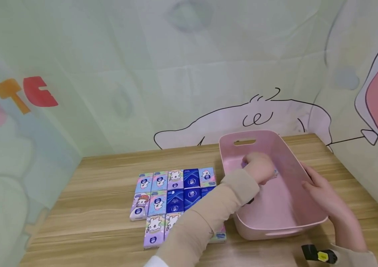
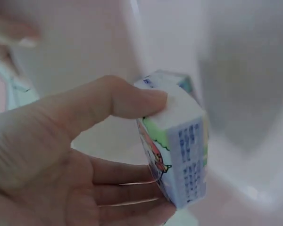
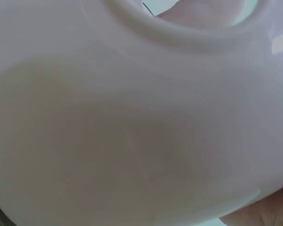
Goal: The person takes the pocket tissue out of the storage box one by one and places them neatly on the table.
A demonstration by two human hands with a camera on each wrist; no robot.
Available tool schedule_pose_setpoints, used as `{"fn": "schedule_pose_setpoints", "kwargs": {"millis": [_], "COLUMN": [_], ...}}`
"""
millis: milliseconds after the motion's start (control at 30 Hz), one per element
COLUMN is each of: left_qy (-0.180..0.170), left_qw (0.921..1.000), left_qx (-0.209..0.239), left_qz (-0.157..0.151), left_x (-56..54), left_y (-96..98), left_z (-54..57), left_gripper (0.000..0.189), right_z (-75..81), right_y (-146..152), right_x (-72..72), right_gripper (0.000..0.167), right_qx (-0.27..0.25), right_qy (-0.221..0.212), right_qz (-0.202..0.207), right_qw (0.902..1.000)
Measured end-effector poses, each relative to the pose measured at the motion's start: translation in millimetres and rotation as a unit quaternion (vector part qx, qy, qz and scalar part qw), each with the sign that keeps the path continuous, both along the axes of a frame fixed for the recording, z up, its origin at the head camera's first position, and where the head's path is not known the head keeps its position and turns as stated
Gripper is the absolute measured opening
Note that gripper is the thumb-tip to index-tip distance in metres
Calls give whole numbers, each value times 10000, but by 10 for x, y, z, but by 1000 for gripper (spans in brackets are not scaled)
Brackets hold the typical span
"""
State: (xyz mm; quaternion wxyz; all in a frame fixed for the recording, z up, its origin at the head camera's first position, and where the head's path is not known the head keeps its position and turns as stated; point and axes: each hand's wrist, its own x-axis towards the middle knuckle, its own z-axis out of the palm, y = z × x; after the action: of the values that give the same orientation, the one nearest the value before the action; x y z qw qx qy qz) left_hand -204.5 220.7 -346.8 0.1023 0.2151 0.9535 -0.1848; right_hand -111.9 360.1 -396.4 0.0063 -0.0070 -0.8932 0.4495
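My left hand (image 1: 260, 167) reaches inside a pink plastic basket (image 1: 295, 159). Between its thumb and fingers it holds a small cartoon-printed tissue pack (image 2: 184, 155), which stays mostly covered by the hand in the head view. At the basket's right side, my right hand (image 1: 324, 193) grips the rim, with the thumb at the top edge. The right wrist view is filled by the basket's outer wall (image 3: 132, 117). Left of the basket, rows of tissue packs (image 1: 158, 181) lie flat, some pastel with cartoons, others dark blue. My left forearm hides part of the nearer rows.
Everything stands on a wood-grain table (image 1: 95, 207). A printed cloth backdrop (image 1: 125, 92) hangs behind it and along both sides. The basket's far end has a handle slot and stands close to the back edge.
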Motion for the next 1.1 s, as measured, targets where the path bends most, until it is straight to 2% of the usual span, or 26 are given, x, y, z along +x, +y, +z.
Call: {"fn": "schedule_pose_setpoints", "kwargs": {"millis": [67, 133, 233, 367, 533, 633, 767, 900, 1000, 1100], "left_qy": [-18, -90, -114, 21, 131, 308, 563, 585, 505, 306], "left_qw": [9992, 9986, 9972, 9935, 9880, 9813, 9654, 9529, 9492, 9453], "left_qx": [260, 411, 721, 1129, 1482, 1814, 2365, 2671, 2748, 2930], "left_qz": [290, 316, 165, -132, -418, -571, -939, -1310, -1450, -1399], "left_x": [-31, -48, -37, 30, 152, 225, 309, 370, 404, 436], "left_y": [1, -25, -94, -183, -340, -488, -714, -915, -1044, -1164], "left_z": [69, 144, 260, 435, 695, 808, 848, 823, 790, 753], "left_gripper": [16, 15, 14, 12, 24, 40, 52, 59, 69, 82], "right_z": [0, -3, -8, -8, -10, -5, 4, 4, -3, -13], "right_y": [1, 1, 1, -2, -3, -3, -3, 0, 3, 5], "right_x": [0, -1, -6, -8, -11, -14, -13, 2, 10, 12], "right_gripper": [54, 54, 54, 54, 54, 54, 54, 54, 54, 55], "right_qx": [10, -19, -37, -101, -173, -126, -64, -79, -87, -108], "right_qy": [-29, -40, -17, -3, -54, -68, 31, 64, 29, 55], "right_qz": [-1, 7, 23, 28, 28, 18, 39, 80, 93, 104], "right_qw": [10000, 10000, 10000, 9999, 9998, 9999, 10000, 9999, 9999, 9999]}}
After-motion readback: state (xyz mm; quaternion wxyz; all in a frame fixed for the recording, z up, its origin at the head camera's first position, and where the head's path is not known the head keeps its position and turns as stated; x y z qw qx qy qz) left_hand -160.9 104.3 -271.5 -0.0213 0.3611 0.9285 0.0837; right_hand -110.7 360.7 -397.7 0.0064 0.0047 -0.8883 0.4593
